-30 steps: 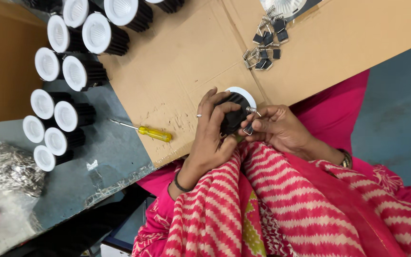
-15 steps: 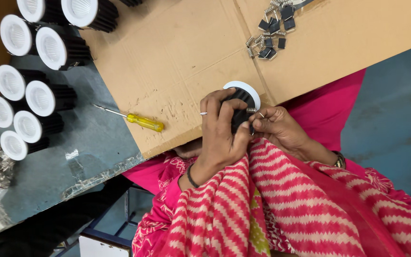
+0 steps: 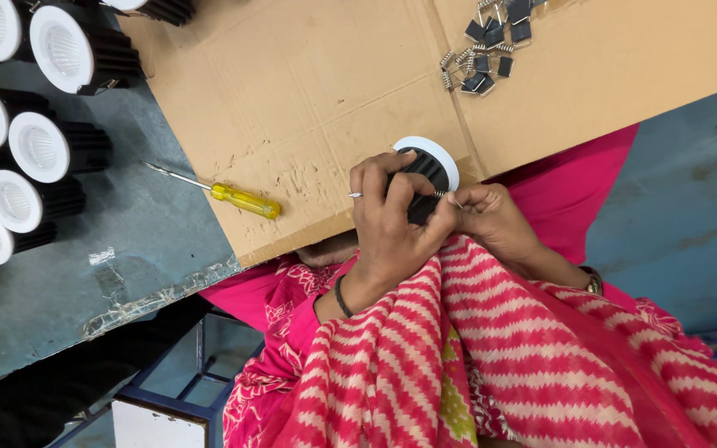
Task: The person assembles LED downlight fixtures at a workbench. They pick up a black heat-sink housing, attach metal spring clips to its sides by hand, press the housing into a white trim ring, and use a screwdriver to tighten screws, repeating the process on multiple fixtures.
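Note:
My left hand [image 3: 392, 228] is closed over a black finned downlight [image 3: 425, 170] with a round white rim, which rests on the near edge of a brown cardboard sheet [image 3: 309, 91]. My right hand [image 3: 491, 220] pinches a small metal spring clip [image 3: 448, 197] against the side of the lamp, touching my left fingers. A striped pink and white cloth [image 3: 475, 357] covers my lap just below both hands.
A yellow-handled screwdriver [image 3: 238, 197] lies on the cardboard to the left of my hands. Small black clips and springs [image 3: 487, 50] are scattered at the top. Several finished downlights [image 3: 39, 149] lie on the grey tabletop at the left. A blue floor [image 3: 682, 191] shows at the right.
The view has closed in on my hands and the lamps at the left have slid toward the edge. Both hands stay on the same downlight, my right fingers still working at its side.

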